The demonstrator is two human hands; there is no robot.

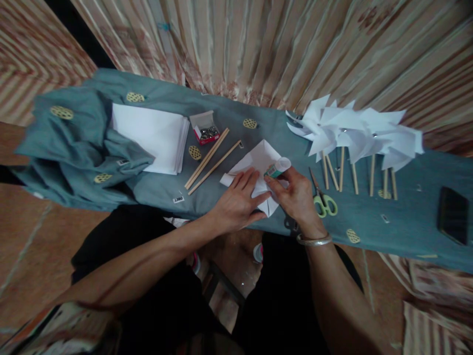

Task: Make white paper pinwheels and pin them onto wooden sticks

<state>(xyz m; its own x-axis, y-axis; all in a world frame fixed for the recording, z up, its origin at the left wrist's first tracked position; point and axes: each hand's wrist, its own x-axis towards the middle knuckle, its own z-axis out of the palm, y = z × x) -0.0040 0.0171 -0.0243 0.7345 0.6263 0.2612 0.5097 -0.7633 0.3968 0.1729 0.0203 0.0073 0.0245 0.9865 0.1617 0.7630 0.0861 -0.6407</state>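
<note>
Sleeve (74, 328): patterned
Left hand (238, 203): spread open on paper (263, 153)
Right hand (296, 193): closed round glue stick (273, 170)
Risk: light pressing, paper slips

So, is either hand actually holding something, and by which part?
The right hand holds a green-labelled tube, apparently by the labelled part; some fingers are hidden. The left hand lies spread on white paper.
</note>
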